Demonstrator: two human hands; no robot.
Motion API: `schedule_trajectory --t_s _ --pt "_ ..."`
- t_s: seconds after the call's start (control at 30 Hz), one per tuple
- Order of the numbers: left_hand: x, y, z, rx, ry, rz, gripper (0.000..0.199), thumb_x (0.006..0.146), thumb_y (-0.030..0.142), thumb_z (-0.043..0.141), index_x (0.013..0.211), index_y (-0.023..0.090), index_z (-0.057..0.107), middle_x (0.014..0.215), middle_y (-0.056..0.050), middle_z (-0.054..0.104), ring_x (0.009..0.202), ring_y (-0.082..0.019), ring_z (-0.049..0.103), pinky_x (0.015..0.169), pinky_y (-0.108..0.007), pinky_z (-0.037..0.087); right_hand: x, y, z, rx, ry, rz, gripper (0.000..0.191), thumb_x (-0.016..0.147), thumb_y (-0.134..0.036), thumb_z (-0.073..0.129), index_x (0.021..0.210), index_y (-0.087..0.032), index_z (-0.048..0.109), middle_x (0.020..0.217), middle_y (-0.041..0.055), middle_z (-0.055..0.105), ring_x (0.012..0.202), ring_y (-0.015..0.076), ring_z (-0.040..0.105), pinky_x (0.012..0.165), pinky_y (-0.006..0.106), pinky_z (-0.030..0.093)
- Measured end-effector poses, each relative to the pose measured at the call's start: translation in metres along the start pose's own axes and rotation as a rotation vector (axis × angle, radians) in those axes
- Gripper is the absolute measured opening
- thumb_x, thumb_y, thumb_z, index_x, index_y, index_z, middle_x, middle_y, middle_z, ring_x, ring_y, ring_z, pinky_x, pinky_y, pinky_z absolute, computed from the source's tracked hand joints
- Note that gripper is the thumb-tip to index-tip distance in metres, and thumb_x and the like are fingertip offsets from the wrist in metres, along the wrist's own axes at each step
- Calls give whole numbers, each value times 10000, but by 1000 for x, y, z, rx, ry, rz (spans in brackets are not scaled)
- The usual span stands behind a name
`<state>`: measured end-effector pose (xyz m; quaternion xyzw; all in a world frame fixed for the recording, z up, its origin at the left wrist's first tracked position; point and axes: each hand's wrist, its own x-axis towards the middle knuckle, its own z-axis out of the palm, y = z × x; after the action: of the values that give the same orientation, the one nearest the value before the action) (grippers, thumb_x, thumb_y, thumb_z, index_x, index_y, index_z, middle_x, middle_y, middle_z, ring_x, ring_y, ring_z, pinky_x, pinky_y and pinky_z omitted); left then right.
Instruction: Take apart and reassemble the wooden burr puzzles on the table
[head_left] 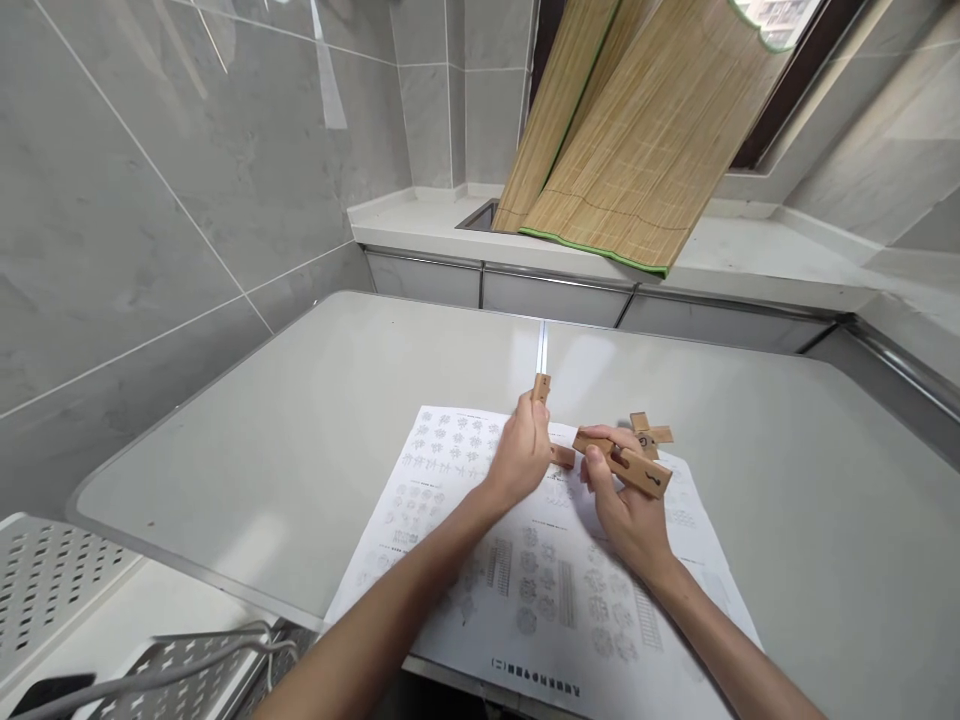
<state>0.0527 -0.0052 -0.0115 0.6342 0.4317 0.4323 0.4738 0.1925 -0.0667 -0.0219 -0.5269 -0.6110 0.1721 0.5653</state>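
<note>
My left hand [521,445] is closed round a small notched wooden puzzle piece [541,386], whose end sticks up past the fingertips. My right hand [628,510] grips a longer notched wooden block [643,474] with a dark mark on its end, tilted down to the right. Between the hands, another wooden piece [561,456] shows beside the left fingers; whether it is touched I cannot tell. Just beyond the right hand lies a cross-shaped group of wooden pieces [649,436], one bearing a round dark mark. Under both hands spreads a printed sheet [525,560] full of small diagrams.
The sheet lies on a pale folding table [247,450] with a central seam. Behind stands a white counter [427,222] with a sink, partly covered by a hanging bamboo mat [622,140]. At lower left are a perforated white rack [52,580] and a grey cable [187,660].
</note>
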Motion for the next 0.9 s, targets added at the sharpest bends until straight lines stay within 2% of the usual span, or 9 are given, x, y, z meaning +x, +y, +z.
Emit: schedule_trajectory --t_s 0.1,0.17,0.27,0.43,0.53,0.63,0.77,0.9 --pt "6 -1 -6 251 108 69 378 1101 439 272 1130 219 578 903 -53 635 796 -219 592 761 -362 467 3 1 0 -31 5 0 216 1043 -375 493 1024 -242 662 957 52 647 902 244 644 839 419 503" --pt "6 0 -7 328 135 74 368 1101 417 277 1129 223 589 920 -55 666 801 -222 610 741 -351 467 5 1 0 -49 -5 42 257 1058 -394 469 962 -238 648 994 57 636 913 236 637 844 405 497" --pt "4 0 -7 371 119 52 367 1097 428 315 1110 227 622 926 -49 720 736 -211 632 702 -333 464 6 3 0 -76 -38 114 292 1074 -430 440 970 -237 633 1037 61 648 907 230 639 827 388 492" --pt "3 -2 -6 441 126 56 369 1084 452 367 983 233 646 832 -30 736 653 -200 640 638 -307 426 7 6 0 -149 -148 126 345 1088 -468 399 1077 -237 656 1121 81 710 995 262 647 863 395 475" --pt "5 -2 -7 467 123 40 358 1083 436 368 959 234 637 774 -14 721 651 -194 649 627 -295 423 7 5 0 -167 -257 176 388 1093 -494 373 992 -238 646 1082 77 740 953 265 663 846 386 464" --pt "7 -3 -8 461 115 22 367 1089 436 350 941 234 618 719 2 691 644 -185 643 619 -283 423 6 2 0 -180 -310 195 427 1093 -513 353 857 -241 581 987 68 740 890 257 653 809 365 450" --pt "10 -6 -11 504 152 29 367 1095 410 339 885 237 585 705 7 657 644 -179 615 612 -282 402 7 0 0 -176 -320 194 440 1093 -520 345 869 -245 605 883 40 700 830 238 625 787 348 439" --pt "14 -8 -15 610 213 60 381 1073 364 418 743 225 548 800 -26 689 748 -183 641 699 -293 428 8 6 0 -192 -239 186 475 1071 -572 362 916 -231 656 950 62 664 896 247 629 822 352 462"
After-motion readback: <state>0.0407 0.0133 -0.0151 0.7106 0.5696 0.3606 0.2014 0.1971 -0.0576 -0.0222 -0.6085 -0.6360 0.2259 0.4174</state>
